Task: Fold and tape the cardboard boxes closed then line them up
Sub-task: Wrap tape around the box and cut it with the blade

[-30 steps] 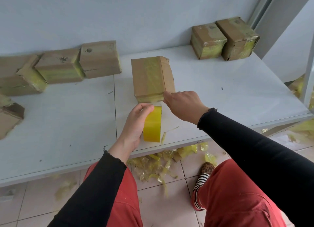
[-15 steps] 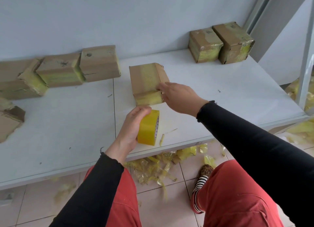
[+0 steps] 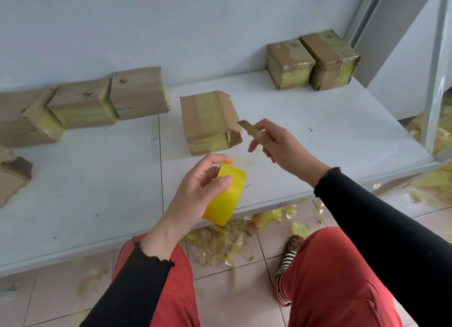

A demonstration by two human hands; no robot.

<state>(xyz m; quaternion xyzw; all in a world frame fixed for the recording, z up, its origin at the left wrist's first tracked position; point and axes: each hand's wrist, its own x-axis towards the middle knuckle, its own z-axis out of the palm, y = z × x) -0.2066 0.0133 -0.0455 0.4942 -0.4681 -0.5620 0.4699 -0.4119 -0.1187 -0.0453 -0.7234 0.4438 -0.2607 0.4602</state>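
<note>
A cardboard box with yellowish tape over its top and front lies in the middle of the white table; a torn flap sticks out at its right corner. My left hand grips a yellow tape roll above the table's front edge, just in front of the box. My right hand is right of the box, apart from it, and pinches a small cutter whose tip points at the torn corner.
Two taped boxes stand side by side at the back right against the wall. Several boxes lie along the back left, one more at the left edge. Yellow tape scraps litter the tiled floor.
My right hand has come off the box and now holds the small cutter beside it. My left hand has drawn the tape roll away from the box, toward me.
</note>
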